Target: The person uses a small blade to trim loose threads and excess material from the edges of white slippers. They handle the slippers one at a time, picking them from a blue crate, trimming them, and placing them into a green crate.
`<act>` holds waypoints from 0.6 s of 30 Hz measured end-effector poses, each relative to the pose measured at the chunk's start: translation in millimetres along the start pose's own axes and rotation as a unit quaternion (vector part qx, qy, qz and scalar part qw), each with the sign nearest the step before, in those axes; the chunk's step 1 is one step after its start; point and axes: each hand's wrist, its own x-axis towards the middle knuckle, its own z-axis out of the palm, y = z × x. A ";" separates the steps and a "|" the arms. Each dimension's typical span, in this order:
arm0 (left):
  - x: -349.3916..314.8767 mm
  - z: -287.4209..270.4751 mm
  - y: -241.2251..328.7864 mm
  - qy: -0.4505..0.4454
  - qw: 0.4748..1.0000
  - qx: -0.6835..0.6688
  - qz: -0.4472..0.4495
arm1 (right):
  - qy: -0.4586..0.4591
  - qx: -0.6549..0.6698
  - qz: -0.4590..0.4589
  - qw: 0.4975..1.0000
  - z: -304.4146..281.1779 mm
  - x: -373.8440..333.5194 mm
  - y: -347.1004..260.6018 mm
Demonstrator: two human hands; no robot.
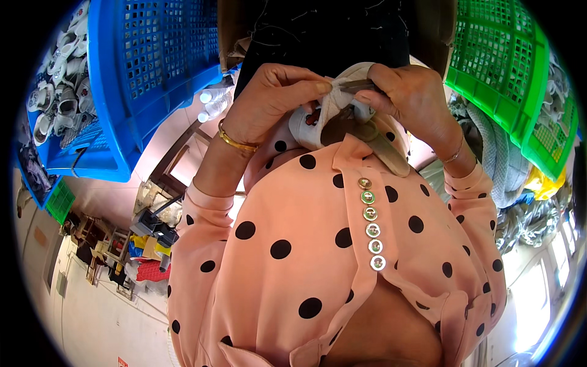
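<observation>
In front of my chest, both hands hold a small white and beige shoe upper (306,126). My left hand (278,98), with a gold bangle at the wrist, is closed, its thumb and index finger pinching the upper's edge. My right hand (413,98) is closed on the other side of the upper, thumb and fingers pressed together. A thin greyish strip (354,85) shows between the two hands; I cannot make out what it is. A tan, tongue-shaped flat piece (389,153) hangs below the upper against my pink dotted shirt. Small reddish marks show on the upper's side.
A blue plastic basket (110,92) stands at the left, next to a pile of small shoe uppers (64,98). At the right is a green basket (513,79) with more pale pieces behind it. Clear plastic bottles (213,105) stand beside the blue basket. Grey fabric (495,147) hangs at the right.
</observation>
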 end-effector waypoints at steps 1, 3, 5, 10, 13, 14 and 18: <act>0.1 0.4 0.0 -0.001 1.000 -0.002 0.001 | -0.001 0.017 0.004 1.000 0.9 -0.1 0.8; -0.1 1.3 0.1 0.002 1.000 -0.004 0.001 | -0.006 0.016 0.005 1.000 0.8 0.7 0.5; -0.6 2.4 0.1 0.007 1.000 -0.005 -0.001 | -0.011 -0.006 -0.001 1.000 -0.4 1.0 -0.3; -0.9 3.3 -0.3 0.006 1.000 -0.002 0.002 | -0.004 -0.072 -0.030 0.997 -6.0 0.6 -2.9; -0.2 2.6 -1.4 0.009 1.000 0.004 0.001 | -0.003 -0.080 -0.029 0.996 -6.0 -0.3 -3.3; -0.3 2.8 -1.8 0.012 1.000 0.006 0.001 | -0.001 -0.073 -0.027 0.997 -6.3 -0.9 -3.5; -0.9 3.5 -2.8 0.017 1.000 0.008 0.004 | 0.004 -0.059 -0.024 0.998 -5.6 -2.8 -3.9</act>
